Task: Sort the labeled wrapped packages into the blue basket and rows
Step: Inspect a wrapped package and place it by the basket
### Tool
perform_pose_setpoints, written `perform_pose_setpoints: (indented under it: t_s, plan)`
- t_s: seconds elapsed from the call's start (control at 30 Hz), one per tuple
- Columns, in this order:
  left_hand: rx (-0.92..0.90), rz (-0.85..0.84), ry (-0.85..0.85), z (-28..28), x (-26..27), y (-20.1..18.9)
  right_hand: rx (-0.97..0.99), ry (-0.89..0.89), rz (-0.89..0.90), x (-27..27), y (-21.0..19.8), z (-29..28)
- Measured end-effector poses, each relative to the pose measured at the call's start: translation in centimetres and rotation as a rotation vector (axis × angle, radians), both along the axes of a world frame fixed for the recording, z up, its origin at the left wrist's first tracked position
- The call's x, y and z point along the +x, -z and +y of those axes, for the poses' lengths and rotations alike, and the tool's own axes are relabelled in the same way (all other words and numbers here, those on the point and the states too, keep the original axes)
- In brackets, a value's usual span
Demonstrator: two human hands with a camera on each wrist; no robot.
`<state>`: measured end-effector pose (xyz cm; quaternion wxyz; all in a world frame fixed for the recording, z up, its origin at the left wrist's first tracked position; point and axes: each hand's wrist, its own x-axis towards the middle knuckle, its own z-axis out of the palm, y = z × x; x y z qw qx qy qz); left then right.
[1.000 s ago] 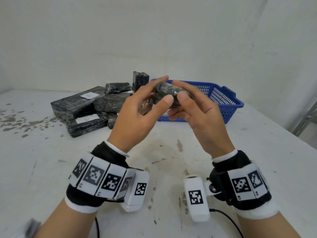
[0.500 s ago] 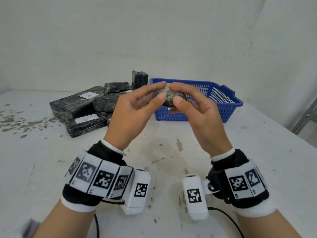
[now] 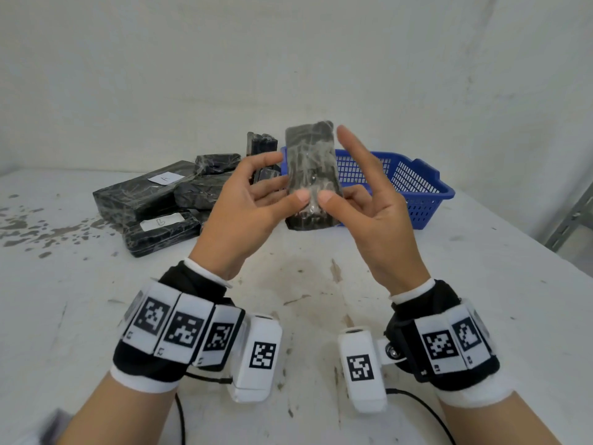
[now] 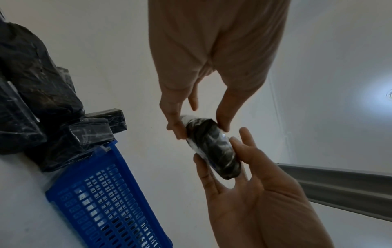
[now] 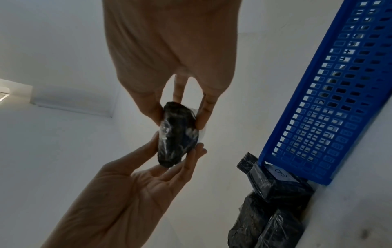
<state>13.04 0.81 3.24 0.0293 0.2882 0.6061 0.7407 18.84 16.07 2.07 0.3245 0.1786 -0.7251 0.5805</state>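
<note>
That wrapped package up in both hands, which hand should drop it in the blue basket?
Probably the right hand. The blue basket sits on its side of the table, just behind it, while the left hand is nearer the pile of packages. Both hands pinch the wrapped package.

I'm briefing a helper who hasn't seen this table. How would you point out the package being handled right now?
Start at the blue basket at the back of the white table. In front of it, the left hand and right hand pinch one small wrapped package in the air. Unlike the dark pile lying left of the basket, it stands upright, off the table.
</note>
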Motion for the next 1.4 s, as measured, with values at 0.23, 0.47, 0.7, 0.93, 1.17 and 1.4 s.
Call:
perform_pose_setpoints:
  t_s: [0.23,0.47,0.7,0.93,1.17,1.4]
  plan:
    - [0.012,0.034,-0.047,-0.13,0.00,-0.16,-0.126,-0.021,-0.174,-0.28,0.04,0.02]
    - [-0.078,0.143,-0.094,-0.06,-0.08,0.06,-0.142,-0.013,-0.214,-0.49,0.03,0.18]
    - [-0.087,0.142,-0.115,-0.17,0.15,-0.09,-0.133,-0.014,-0.228,-0.28,-0.15,0.05]
    - [-0.103,0.184,-0.132,-0.10,0.01,0.14,-0.102,0.060,-0.223,-0.32,-0.26,0.09]
    - [-0.107,0.178,-0.131,0.01,0.18,0.14,-0.124,0.079,-0.221,-0.04,-0.73,0.22]
    - [-0.122,0.170,-0.112,0.12,0.24,0.24,-0.127,0.047,-0.180,-0.02,-0.54,0.46]
